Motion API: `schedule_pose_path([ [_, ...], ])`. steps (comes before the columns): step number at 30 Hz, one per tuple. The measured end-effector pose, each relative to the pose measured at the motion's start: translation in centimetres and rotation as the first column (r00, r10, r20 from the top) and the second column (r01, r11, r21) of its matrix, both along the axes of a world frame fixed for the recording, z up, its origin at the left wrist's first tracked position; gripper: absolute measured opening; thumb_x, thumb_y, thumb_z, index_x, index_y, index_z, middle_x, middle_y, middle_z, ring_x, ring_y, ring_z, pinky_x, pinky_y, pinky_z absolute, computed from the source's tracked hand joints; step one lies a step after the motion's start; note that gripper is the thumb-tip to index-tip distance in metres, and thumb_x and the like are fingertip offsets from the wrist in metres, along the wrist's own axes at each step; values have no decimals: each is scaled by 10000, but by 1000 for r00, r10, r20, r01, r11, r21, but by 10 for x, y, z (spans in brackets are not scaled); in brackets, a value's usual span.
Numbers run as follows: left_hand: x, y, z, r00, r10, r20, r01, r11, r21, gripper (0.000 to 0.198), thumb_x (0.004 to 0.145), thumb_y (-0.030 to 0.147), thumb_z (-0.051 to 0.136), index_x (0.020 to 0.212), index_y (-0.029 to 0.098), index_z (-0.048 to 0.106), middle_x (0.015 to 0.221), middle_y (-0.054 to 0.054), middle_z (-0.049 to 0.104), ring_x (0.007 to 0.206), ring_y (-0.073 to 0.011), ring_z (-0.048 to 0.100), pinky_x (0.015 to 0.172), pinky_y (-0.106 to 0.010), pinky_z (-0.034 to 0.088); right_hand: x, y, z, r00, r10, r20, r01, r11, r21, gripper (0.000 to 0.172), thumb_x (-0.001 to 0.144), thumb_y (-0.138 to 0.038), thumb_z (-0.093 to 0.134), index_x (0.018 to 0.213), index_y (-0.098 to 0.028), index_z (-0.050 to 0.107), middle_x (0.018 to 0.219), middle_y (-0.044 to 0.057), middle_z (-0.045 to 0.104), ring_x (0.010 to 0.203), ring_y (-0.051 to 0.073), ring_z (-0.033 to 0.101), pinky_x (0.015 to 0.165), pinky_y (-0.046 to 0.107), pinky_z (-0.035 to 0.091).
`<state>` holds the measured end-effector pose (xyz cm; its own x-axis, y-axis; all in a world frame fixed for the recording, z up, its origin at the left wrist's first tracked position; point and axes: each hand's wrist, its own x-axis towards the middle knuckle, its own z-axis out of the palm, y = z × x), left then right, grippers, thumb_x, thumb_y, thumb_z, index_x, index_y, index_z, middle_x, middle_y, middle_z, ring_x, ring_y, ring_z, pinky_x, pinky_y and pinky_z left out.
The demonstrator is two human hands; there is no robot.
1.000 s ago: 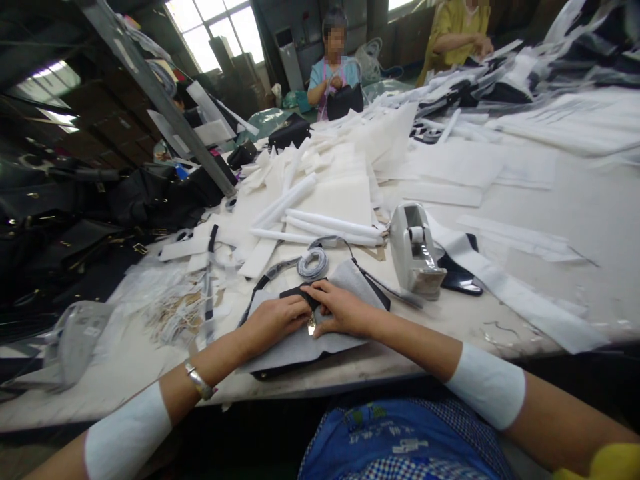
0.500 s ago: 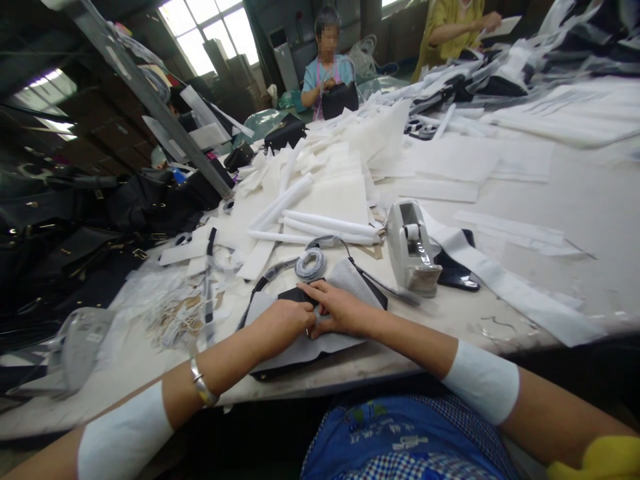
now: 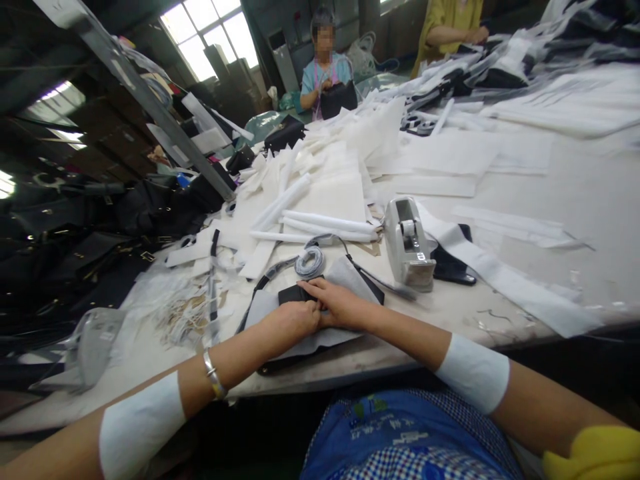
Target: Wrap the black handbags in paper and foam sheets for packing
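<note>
A black bag (image 3: 296, 293) lies on the table's near edge, partly covered by pale grey wrapping sheet (image 3: 263, 308). Over its middle, my left hand (image 3: 295, 317) is closed, its fingertips meeting my right hand; what they grip is hidden. My right hand (image 3: 340, 303) rests on the bag, thumb and fingers bent inward against the left, with one finger reaching over the black part. Just beyond the hands sits a coiled grey strap (image 3: 309, 263). A dark strap in clear plastic (image 3: 273, 272) loops round behind the bag.
A tape dispenser (image 3: 410, 247) stands right of the bag, beside a long white strip (image 3: 493, 273). White paper sheets (image 3: 340, 187) and rolls (image 3: 330, 225) cover the table beyond. Black bags (image 3: 75, 260) pile up at left, behind a metal post (image 3: 165, 120). Two co-workers (image 3: 325, 70) are opposite.
My left hand has shifted slightly right and up, closing the gap to my right hand. The right hand stays nearly in place. The view has tilted a little.
</note>
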<state>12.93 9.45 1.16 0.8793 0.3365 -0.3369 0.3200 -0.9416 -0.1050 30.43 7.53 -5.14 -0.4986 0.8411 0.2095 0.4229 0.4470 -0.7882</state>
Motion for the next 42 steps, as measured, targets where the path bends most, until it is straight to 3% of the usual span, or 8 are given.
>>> schedule_pose_path([
  [6,-9,7,7,971,203,130,-187,975,-123,92,903,220,633,879,132,620,847,-11,634,741,-140,622,681,-289,531,0,0,-1,1000,-5,-23,5,1000,-15,1006,682,-291,862,1518,-237,305,1420,147,425,792,149,603,821,324,535],
  [10,-19,7,10,892,358,278,-300,926,-230,65,898,190,618,841,162,630,841,-20,659,758,-145,629,693,-249,503,-1,-1,0,998,-16,-53,15,1000,-21,1006,645,-308,894,1494,-250,357,1399,140,447,794,147,608,816,321,540],
  [15,-30,-6,10,794,474,380,-333,863,-379,100,920,223,602,992,216,671,985,-18,709,918,-155,658,837,-255,498,5,-1,3,997,35,-70,-37,999,-24,657,696,-335,862,1290,-207,612,1322,117,484,793,138,622,827,313,546],
  [18,-32,-12,8,770,507,386,-326,834,-445,107,880,236,667,986,233,677,994,-2,717,931,-156,664,848,-251,492,9,1,6,992,102,-70,-106,993,-57,465,796,-233,780,1242,-225,648,1347,106,454,805,117,635,857,306,543],
  [26,-34,-18,1,727,570,384,-334,781,-528,178,860,177,668,1026,236,646,1022,-1,718,958,-173,671,850,-262,485,11,-8,9,991,59,-117,-68,995,-70,334,828,-137,724,1151,-219,693,1396,110,460,829,123,654,896,334,533],
  [30,-38,-18,-1,709,599,372,-340,753,-563,168,850,174,677,999,233,628,956,21,716,901,-158,677,802,-241,486,12,-10,11,978,95,-188,-104,994,-40,366,808,-114,740,1155,-209,675,1276,84,568,948,158,646,917,314,516],
  [34,-41,-15,-6,725,584,366,-319,755,-573,149,860,160,659,987,238,652,947,25,716,908,-152,670,821,-238,475,10,-7,12,971,118,-209,-128,991,-34,385,772,-171,794,1140,-199,682,1149,70,647,1032,190,634,928,316,515],
  [42,-40,-20,-5,741,539,401,-322,809,-492,140,872,153,631,991,226,639,991,-2,706,914,-166,659,804,-257,482,6,-6,11,984,75,-162,-81,996,-31,199,846,-198,731,1044,-212,750,1128,78,693,1055,194,648,974,334,495],
])
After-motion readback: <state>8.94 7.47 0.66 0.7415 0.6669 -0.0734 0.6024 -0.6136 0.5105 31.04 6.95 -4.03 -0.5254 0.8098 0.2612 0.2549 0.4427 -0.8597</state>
